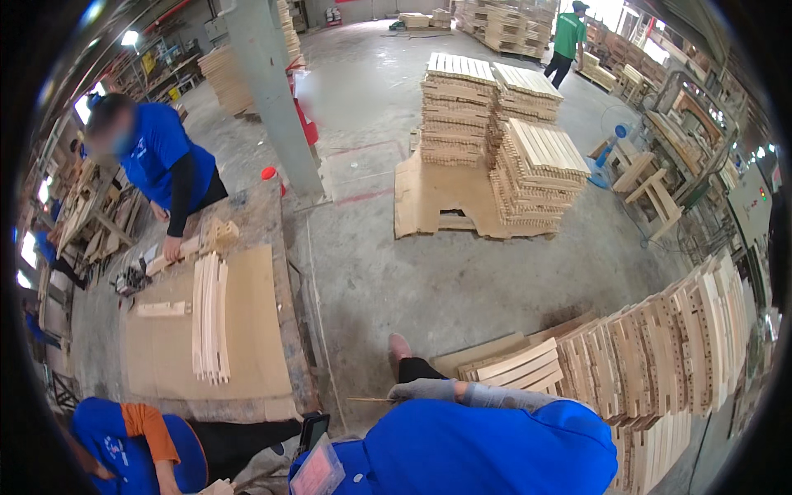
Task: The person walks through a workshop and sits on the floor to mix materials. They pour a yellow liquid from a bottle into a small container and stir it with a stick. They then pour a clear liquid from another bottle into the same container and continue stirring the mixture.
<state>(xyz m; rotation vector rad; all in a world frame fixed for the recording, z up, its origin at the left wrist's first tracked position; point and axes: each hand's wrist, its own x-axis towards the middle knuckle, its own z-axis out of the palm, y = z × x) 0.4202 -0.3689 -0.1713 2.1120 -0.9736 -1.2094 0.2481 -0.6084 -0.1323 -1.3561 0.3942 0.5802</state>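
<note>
My right hand (422,389), in a grey glove, reaches across in front of my blue shirt. A thin light-brown stick (371,400) sticks out leftward from its fingers, which look closed on it. At the lower edge, a patch of grey cloth (266,469) beside a dark phone-like thing (314,429) seems to be my left hand or sleeve; its fingers cannot be made out. A clear badge holder (318,472) hangs on my chest. Near my right forearm lie pale slatted wooden panels (524,369) on a stack.
Rows of slatted panels (635,363) stand at right. Tall panel stacks (458,107) rest on cardboard (425,194) ahead. A workbench (268,210) carries curved slats (211,318); a co-worker in blue (165,157) stands behind it. Another co-worker (124,445) sits lower left. A pillar (276,99) rises beyond.
</note>
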